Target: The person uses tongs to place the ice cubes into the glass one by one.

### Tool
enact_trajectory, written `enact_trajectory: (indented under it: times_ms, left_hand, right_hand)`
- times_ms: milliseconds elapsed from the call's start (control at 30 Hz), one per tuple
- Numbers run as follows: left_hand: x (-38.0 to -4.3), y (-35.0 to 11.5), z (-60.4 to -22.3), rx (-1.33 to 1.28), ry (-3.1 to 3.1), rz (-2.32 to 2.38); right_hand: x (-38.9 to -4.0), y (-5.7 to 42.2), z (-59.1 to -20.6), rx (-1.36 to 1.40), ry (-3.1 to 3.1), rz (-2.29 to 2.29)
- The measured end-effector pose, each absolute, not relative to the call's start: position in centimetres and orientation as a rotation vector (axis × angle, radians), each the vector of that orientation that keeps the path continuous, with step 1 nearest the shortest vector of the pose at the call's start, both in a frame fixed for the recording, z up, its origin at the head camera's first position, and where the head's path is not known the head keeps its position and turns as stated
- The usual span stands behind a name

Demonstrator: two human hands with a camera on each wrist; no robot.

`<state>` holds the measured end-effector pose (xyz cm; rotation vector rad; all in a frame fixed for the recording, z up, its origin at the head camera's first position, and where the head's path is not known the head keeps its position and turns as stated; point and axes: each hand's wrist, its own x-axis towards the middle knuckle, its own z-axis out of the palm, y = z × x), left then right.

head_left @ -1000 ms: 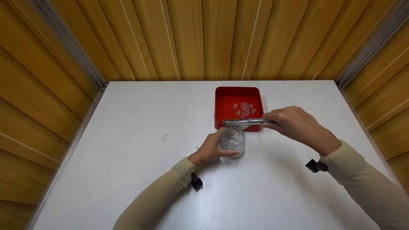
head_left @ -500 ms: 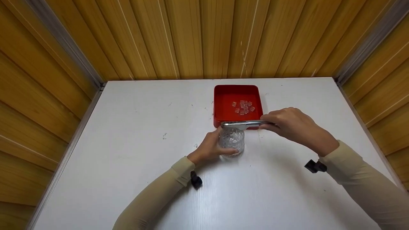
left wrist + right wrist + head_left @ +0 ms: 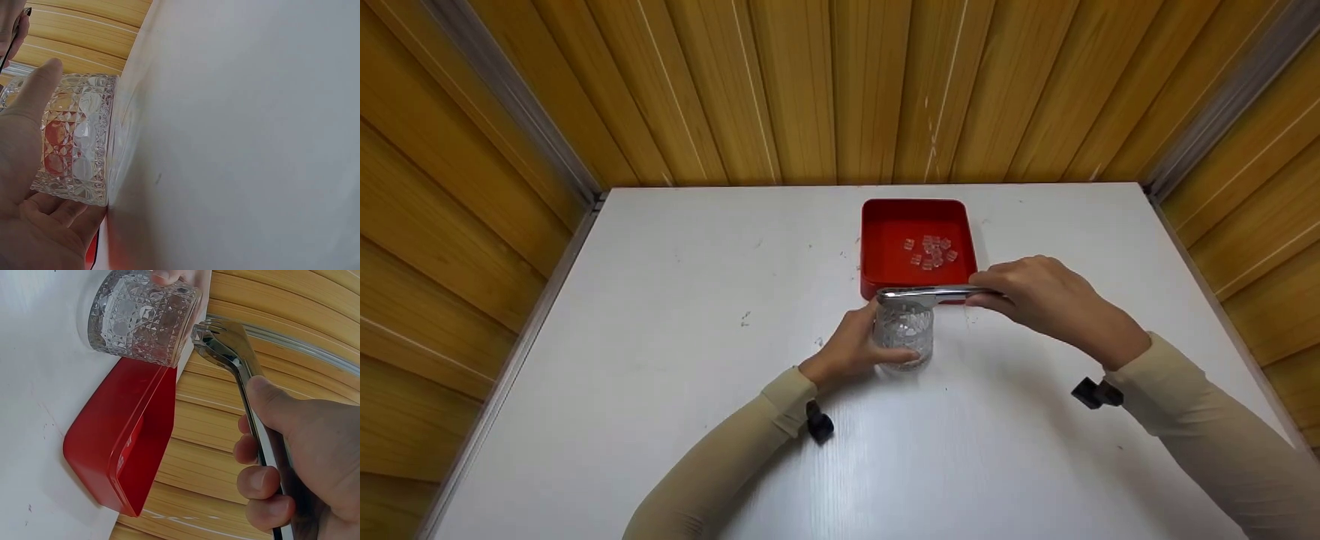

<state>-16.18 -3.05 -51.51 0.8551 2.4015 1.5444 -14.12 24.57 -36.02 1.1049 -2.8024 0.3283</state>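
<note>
My left hand [image 3: 855, 346] holds a clear cut-glass tumbler [image 3: 904, 334] upright on the white table, with the thumb along the near side and the other fingers behind it. In the right wrist view, my right hand [image 3: 298, 455] grips a pair of shiny metal tongs [image 3: 239, 371] by the handles. Their forked tips are at the tumbler's [image 3: 143, 318] mouth, with a small clear piece [image 3: 198, 334] between them. Several small clear cubes [image 3: 936, 253] lie in a red square tray [image 3: 885, 225] just behind the tumbler.
The white table [image 3: 697, 300] runs back to a yellow wood-plank wall [image 3: 795, 90], with more planks on both sides. Small dark marks [image 3: 745, 319] dot the tabletop left of the tray.
The right hand has brought the tongs slightly down and toward me, closer over the tumbler's mouth. The left hand keeps its hold on the tumbler, and the head view has tilted slightly.
</note>
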Motion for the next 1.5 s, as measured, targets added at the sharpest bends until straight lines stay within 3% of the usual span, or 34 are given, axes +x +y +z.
enact_trajectory:
  times_ms: [1500]
  left_hand:
    - [-16.2,-3.1,-51.3,0.849,2.468,1.496]
  right_hand:
    - [-15.7,24.8,-35.6,1.095,-2.809,0.323]
